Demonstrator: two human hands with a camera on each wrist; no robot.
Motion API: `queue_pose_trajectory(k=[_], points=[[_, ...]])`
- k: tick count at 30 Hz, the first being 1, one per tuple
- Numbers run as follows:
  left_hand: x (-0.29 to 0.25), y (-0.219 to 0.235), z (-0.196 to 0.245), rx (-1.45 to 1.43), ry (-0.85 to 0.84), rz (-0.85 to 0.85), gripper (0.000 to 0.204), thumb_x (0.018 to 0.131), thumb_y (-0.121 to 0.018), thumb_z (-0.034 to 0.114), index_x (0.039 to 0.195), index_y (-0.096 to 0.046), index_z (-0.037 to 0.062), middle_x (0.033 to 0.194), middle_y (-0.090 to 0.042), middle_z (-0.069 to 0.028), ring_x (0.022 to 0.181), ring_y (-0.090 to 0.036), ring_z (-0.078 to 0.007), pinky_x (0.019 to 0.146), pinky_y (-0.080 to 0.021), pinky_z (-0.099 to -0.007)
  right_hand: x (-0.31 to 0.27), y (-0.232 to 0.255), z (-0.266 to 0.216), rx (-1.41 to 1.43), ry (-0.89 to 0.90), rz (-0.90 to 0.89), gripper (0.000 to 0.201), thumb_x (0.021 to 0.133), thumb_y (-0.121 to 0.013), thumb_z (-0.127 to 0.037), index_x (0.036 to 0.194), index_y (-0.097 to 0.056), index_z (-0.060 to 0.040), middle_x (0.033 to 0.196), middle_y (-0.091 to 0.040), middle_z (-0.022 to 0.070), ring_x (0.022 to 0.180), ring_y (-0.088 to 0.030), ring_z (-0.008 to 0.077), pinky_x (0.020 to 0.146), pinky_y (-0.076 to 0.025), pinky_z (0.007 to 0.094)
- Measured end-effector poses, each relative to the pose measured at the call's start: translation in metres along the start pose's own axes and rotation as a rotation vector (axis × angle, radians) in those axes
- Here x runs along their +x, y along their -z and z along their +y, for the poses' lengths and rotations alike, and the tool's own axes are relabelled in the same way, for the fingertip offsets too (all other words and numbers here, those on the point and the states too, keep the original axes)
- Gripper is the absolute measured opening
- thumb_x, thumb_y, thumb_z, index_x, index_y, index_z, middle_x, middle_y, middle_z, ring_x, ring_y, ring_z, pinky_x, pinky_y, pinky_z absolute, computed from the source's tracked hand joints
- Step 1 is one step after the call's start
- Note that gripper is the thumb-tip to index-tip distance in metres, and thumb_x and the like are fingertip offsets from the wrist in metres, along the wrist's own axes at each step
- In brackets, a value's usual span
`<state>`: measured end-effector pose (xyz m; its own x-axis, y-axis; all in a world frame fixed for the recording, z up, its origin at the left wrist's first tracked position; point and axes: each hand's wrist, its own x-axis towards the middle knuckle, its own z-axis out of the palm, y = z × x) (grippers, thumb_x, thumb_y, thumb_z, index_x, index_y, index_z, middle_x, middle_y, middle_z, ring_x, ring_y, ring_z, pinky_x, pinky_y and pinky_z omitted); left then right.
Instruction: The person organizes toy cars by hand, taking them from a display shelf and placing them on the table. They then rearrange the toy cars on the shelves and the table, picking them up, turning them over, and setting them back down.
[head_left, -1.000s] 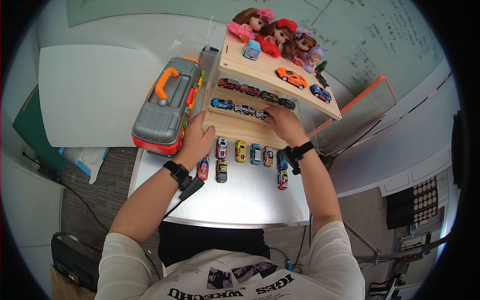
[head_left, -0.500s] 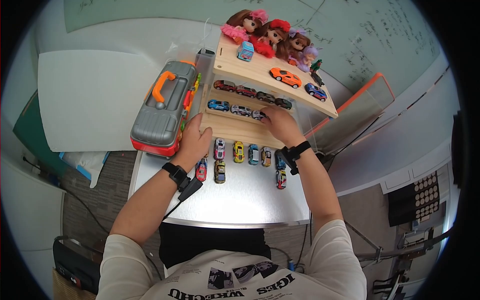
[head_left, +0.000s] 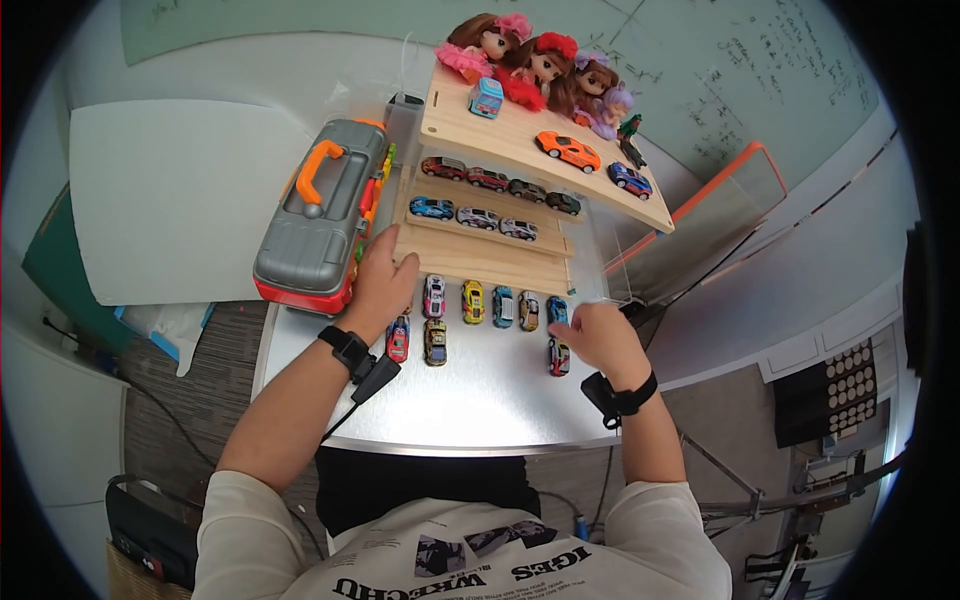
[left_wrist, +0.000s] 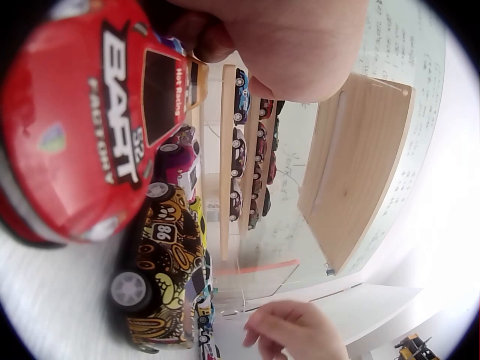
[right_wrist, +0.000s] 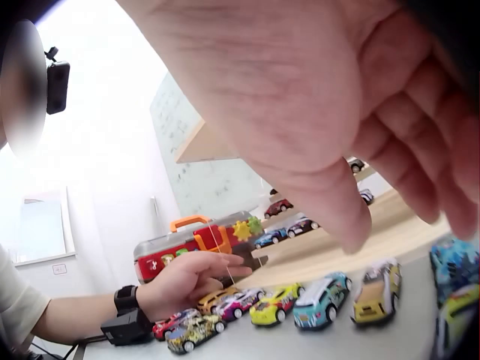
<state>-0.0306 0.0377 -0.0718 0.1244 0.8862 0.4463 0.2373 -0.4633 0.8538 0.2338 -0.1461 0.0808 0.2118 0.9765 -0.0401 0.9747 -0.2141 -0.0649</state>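
Observation:
My right hand (head_left: 600, 340) is over the front right of the table, fingers loosely bent with nothing between them. Right beside its fingertips are a blue toy car (head_left: 558, 310) and, nearer me, a red and yellow toy car (head_left: 558, 357). My left hand (head_left: 380, 285) rests at the left end of the wooden tiered shelf (head_left: 480, 255), its fingers extended in the right wrist view. Below it stand a red toy car (left_wrist: 75, 127) and a black-and-gold patterned car (left_wrist: 165, 270). On the lower step are a blue car (head_left: 432, 208) and two white cars, one a white patterned car (head_left: 518, 229).
A grey toolbox (head_left: 320, 220) with an orange handle stands left of the shelf. The upper wooden board (head_left: 500, 130) overhangs the steps, bearing dolls (head_left: 540, 70), an orange car (head_left: 567, 151) and a blue car (head_left: 630, 180). More cars, including a yellow car (head_left: 472, 302), line the table.
My right hand has let go of the rightmost white car on the lower step and moved down toward me, to the cars at the table's front right. The left hand stays by the shelf.

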Motion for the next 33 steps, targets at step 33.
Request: queue_pose_trajectory(k=[33], points=[[0.001,0.004,0.007,0.013,-0.028,-0.012,0.044,0.093,-0.058,0.007,0.133,-0.056,-0.0089,0.116,-0.071,-0.024,0.109,-0.07,-0.032,0.095,-0.053,-0.0391,0.133,-0.011,0.026,-0.379,0.253,0.266,0.011,0.088,-0.063,-0.007,0.093,-0.072,-0.0029,0.096,-0.072,0.0177,0.091,-0.073,0.0356,0.076,-0.061,0.0456]])
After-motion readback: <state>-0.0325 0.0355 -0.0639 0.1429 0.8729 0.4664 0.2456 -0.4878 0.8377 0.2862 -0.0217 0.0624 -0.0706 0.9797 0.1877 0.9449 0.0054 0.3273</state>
